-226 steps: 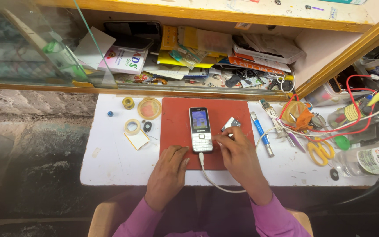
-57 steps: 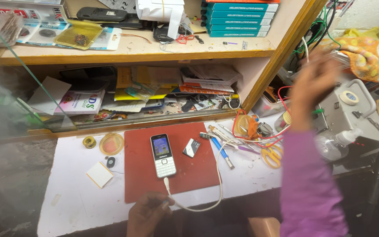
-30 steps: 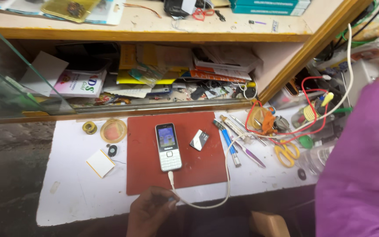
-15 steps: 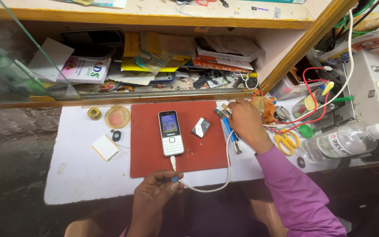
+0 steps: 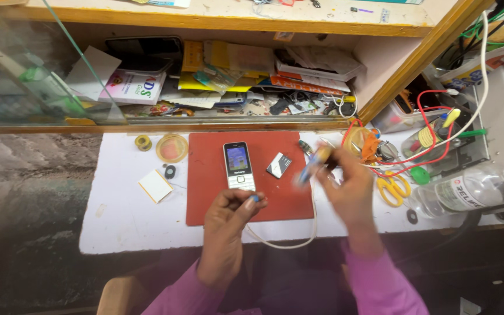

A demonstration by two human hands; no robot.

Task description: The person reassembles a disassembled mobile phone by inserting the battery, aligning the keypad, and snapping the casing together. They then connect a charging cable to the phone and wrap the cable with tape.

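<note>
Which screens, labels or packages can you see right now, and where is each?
Phone: upright on red mat, lit bluish screen, pale keypad.
Plastic bottle: lying at right, clear with white label.
Booklet: shelf left, white and pink cover.
Paper stack: shelf centre, yellow and orange.

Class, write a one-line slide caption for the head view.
Left hand at the base of a keypad phone on a red mat; right hand lifts a blurred blue tool.

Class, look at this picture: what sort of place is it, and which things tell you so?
Probably a small phone repair bench: a keypad phone on a red work mat, loose coloured wires and yellow-handled scissors beside it.
</note>
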